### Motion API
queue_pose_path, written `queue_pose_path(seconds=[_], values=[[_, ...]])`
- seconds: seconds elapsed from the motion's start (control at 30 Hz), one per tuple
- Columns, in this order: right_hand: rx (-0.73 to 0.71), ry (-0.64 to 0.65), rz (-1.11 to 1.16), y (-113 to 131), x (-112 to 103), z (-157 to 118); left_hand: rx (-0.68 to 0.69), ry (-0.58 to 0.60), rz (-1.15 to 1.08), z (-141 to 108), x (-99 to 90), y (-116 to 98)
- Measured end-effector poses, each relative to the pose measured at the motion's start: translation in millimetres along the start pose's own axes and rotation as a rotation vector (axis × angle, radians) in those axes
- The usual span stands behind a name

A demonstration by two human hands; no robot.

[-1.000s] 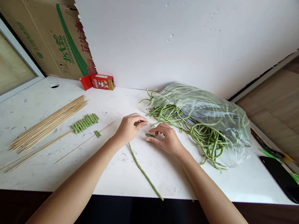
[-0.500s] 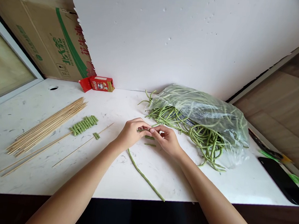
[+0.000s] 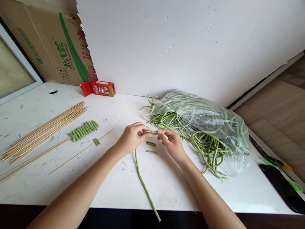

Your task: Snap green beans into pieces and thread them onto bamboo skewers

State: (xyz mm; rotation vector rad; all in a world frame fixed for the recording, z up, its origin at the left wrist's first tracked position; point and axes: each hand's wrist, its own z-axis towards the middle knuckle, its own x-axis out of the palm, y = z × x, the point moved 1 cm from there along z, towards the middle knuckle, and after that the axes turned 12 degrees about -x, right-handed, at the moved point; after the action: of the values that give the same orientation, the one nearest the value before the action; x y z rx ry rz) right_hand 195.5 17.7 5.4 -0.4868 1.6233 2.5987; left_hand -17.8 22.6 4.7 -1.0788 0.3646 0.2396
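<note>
My left hand [image 3: 132, 137] is closed round a long green bean [image 3: 143, 181], whose free length trails down past the table's front edge. My right hand [image 3: 171, 142] pinches the green end that spans the small gap between my fingertips. Whether that end is still joined to the long part is hidden by my left fingers. Just below the hands lie short bean pieces [image 3: 151, 152] on the table. To the left, bean pieces [image 3: 83, 130] sit in a row on skewers, and a thinner-loaded skewer [image 3: 71, 159] carries a couple of pieces [image 3: 96, 141].
A bundle of bamboo skewers [image 3: 44, 133] lies at left. Behind my right hand, a clear plastic bag [image 3: 208, 112] spills long beans [image 3: 213, 152]. A red box [image 3: 104, 88] stands by the white back panel [image 3: 158, 43]. A black phone [image 3: 285, 186] rests at the right edge.
My hands have drawn slightly apart, showing more of the bean between them. The bean's trailing end has shifted left and now hangs beyond the table edge. The view has shifted slightly.
</note>
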Motion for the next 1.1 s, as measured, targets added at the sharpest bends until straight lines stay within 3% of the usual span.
queue_pose_path(seconds=[0.2, 0.5, 0.8, 0.93, 1.1], values=[[0.097, -0.099, 0.110, 1.1, -4.6, -0.4, 0.019, -0.029, 0.030, 0.5, -2.1, -2.2], [-0.072, -0.043, 0.000, 0.6, 0.3, -2.7, 0.030, 0.022, 0.045, -2.3, 0.1, -6.4], [-0.064, 0.053, -0.049, 7.7, 3.0, -1.9, 0.022, 0.072, 0.015, -2.6, -0.6, -8.9], [-0.023, 0.092, 0.039, 8.2, 3.7, -2.4, -0.051, 0.086, -0.070, -3.0, 1.0, -11.6], [-0.014, 0.104, 0.075, 2.4, 3.0, -3.0, -0.238, 0.160, -0.255, -4.2, 4.1, -14.5]])
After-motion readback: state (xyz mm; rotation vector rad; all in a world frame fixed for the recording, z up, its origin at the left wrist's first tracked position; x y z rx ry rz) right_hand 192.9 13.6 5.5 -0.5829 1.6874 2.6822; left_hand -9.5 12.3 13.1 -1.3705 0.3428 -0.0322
